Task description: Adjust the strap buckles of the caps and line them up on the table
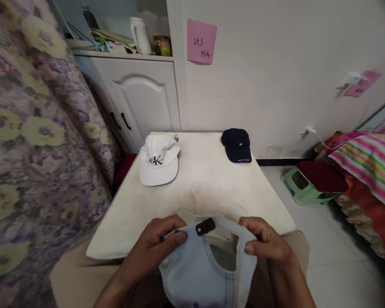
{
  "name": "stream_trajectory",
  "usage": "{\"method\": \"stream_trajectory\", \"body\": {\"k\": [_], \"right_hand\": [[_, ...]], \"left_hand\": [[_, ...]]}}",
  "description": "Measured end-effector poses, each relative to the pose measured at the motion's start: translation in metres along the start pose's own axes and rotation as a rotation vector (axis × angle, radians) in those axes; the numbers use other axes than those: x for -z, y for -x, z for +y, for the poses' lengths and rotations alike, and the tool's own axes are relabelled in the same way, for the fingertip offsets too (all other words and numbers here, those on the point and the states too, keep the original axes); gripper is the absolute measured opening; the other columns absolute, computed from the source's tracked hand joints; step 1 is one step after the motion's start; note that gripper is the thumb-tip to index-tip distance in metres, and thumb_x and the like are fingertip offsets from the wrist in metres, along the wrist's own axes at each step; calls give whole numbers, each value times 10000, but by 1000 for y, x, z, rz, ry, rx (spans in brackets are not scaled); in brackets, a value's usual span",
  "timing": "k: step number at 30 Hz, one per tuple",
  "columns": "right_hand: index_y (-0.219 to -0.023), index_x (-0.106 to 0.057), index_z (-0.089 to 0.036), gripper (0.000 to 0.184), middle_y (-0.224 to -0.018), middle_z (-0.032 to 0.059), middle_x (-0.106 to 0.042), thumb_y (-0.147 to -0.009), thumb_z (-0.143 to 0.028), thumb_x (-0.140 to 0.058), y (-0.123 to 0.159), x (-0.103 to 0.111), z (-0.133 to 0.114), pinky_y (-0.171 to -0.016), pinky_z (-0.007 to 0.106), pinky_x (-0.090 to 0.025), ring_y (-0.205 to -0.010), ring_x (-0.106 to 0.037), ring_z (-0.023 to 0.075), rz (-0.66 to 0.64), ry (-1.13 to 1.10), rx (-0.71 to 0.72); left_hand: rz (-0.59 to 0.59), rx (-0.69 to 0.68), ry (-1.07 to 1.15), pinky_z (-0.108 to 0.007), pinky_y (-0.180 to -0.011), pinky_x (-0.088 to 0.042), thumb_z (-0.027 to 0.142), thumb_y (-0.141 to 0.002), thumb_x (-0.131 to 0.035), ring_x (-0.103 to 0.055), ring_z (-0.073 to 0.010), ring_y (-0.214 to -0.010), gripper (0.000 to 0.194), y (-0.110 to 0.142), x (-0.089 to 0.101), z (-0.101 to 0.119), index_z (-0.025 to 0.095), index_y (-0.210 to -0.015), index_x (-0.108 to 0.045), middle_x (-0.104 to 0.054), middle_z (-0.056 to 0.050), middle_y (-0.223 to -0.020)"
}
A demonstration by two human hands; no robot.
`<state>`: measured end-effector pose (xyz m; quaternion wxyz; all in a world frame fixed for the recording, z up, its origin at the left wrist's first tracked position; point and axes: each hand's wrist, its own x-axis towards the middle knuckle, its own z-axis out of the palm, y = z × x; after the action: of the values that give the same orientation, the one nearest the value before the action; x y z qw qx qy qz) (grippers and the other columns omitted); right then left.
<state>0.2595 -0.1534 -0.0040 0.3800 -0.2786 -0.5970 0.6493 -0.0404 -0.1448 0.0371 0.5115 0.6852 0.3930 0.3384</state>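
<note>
- Left hand (pixel 160 239) and right hand (pixel 268 241) are both holding the blue cap (pixel 192 269), one on each side; the thumbs are pressing on the near face, and the other fingers are partly hiding behind the cloth.
- From my distant seat I am seeing this cap near the close edge of the table (pixel 205 175), in front of the person's lap, with its back opening facing the person and the strap (pixel 205 226) lying uppermost.
- The strap is spanning the opening and is seeming joined; how firmly it is closed, I am not able to tell.
- As for what is done, the white cap (pixel 158 160) is resting at the far left of the table, and the navy cap (pixel 237 145) is resting at the far right, well apart; both brims are pointing toward the person, and no hand is touching them.
- As for what is left, I am judging that only the blue cap is remaining unfinished, because both hands are gripping it.
</note>
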Motion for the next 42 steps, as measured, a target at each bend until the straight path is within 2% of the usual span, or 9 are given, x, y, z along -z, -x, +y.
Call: {"method": "stream_trajectory", "body": {"k": [5,12,15,20,23,26,29,38,42], "right_hand": [[-867,-643,-167,254,-724,-7,-565,-768,-382,-737,6,0,12,-569,207,-348,-610,-467,120,89,-166,-88],[-885,-757,-145,309,-707,10,-633,-733,-414,-763,11,7,23,-585,224,-384,-608,-505,135,-187,-101,-121],[-855,-742,-156,255,-742,29,-660,-753,-389,-753,12,7,23,-637,254,-426,-661,-556,165,-152,-114,-88],[-879,-680,-176,188,-750,12,-641,-787,-323,-751,-8,-2,7,-547,215,-388,-589,-515,126,263,-197,23],[-891,-677,-213,146,-784,6,-642,-797,-290,-757,-27,-9,-18,-560,218,-410,-622,-533,132,508,-219,275],[-846,-689,-239,108,-787,27,-655,-787,-278,-771,-34,-14,-37,-628,290,-479,-720,-601,197,530,-143,411],[-848,-712,-243,63,-775,45,-686,-823,-291,-743,-23,-15,-35,-662,339,-501,-732,-631,224,463,-49,429],[-803,-728,-182,161,-670,23,-653,-774,-334,-772,14,-2,12,-553,255,-423,-593,-571,160,62,-31,115],[-833,-698,-173,201,-706,8,-629,-759,-343,-774,2,-7,25,-554,222,-388,-607,-528,127,147,-247,17]], "left_hand": [[-2,71,-6,-207,-503,-328,381,-933,-550,-461,-123,-550,270,1,-3,3,176,-779,-635,-551,11,-630],[-152,69,15,-217,-494,-253,377,-850,-650,-355,-102,-506,278,0,-14,-5,178,-669,-579,-443,51,-542],[-173,69,49,-213,-483,-237,372,-796,-707,-327,-89,-484,291,3,-15,-10,179,-633,-561,-413,65,-518],[292,74,95,-205,-466,-266,358,-791,-700,-368,-98,-495,273,-13,-13,-3,181,-629,-571,-472,51,-539],[583,-20,213,-204,-452,-274,323,-799,-678,-336,-94,-466,232,-33,-15,13,191,-643,-567,-462,65,-516],[709,-229,282,-214,-468,-297,324,-773,-697,-374,-105,-495,204,-45,-18,22,187,-657,-600,-494,51,-555],[616,-316,327,-228,-499,-330,341,-773,-703,-435,-126,-545,217,-44,-19,13,184,-659,-607,-536,25,-610],[200,-52,-75,-223,-535,-330,307,-846,-636,-465,-126,-560,227,7,-9,-22,184,-661,-590,-501,28,-603],[188,6,-45,-211,-518,-323,372,-897,-577,-431,-117,-558,294,7,-13,-24,186,-672,-548,-473,36,-609]]}}
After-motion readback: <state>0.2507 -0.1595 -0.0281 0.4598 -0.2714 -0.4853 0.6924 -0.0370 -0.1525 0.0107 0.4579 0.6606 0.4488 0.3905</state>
